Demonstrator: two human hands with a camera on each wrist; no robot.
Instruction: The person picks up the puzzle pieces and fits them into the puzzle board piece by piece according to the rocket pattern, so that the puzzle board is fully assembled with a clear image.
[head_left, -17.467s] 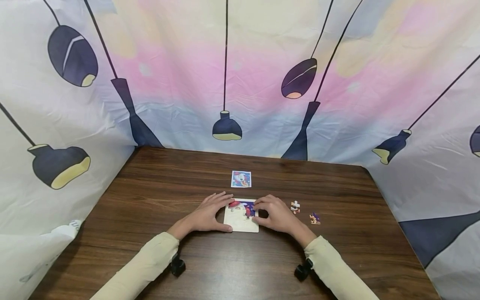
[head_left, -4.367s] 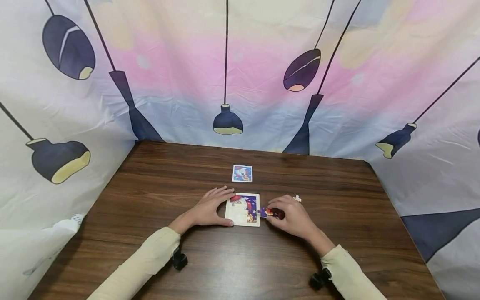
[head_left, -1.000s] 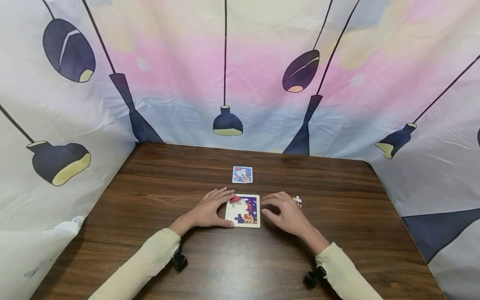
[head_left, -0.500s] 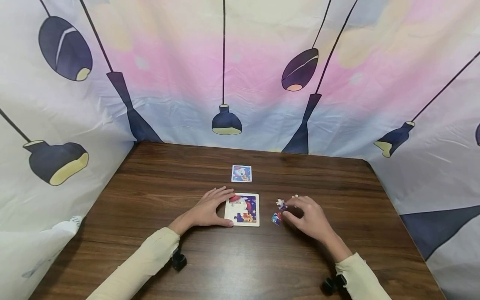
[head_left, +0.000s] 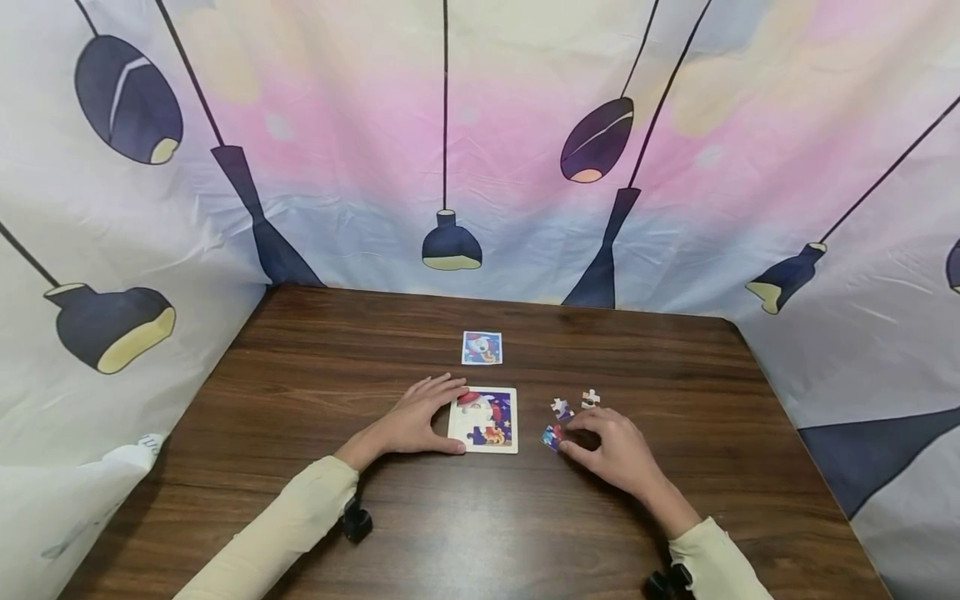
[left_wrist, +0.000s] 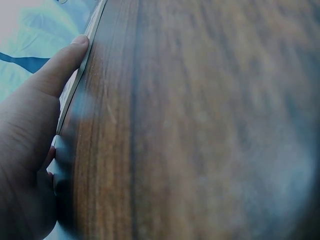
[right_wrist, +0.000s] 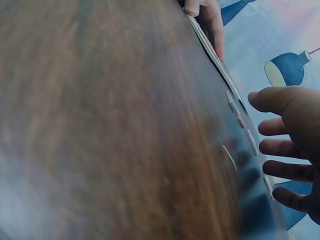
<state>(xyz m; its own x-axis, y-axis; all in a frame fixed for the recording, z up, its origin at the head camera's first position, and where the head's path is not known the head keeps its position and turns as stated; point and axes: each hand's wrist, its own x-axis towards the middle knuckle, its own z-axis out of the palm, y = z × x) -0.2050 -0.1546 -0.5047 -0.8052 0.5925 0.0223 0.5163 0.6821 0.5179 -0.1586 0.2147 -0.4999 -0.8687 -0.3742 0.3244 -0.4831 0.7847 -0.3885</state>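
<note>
The puzzle board (head_left: 513, 446) lies flat near the middle of the table, with a white beard, red hat and purple starry pieces fitted in its upper and right parts. Its lower left shows bare pale backing. My left hand (head_left: 411, 421) rests at the board's left side, thumb at the near corner and fingers at the far one. To the right, my right hand (head_left: 618, 446) hovers with thumb and fingers apart, fingertips right at a blue and red puzzle piece (head_left: 552, 436). A white and purple puzzle piece (head_left: 561, 408) and another pale puzzle piece (head_left: 591, 398) lie just beyond.
A small square picture card (head_left: 482, 348) of a similar character lies beyond the board. The dark wooden table (head_left: 465, 525) is bordered at the back and sides by a printed lamp-pattern cloth (head_left: 360, 225).
Over the longer span, purple and orange pieces have been fitted into the board's right side and bottom. Lately my right hand has drawn away rightward, uncovering loose pieces; my left hand stays put.
</note>
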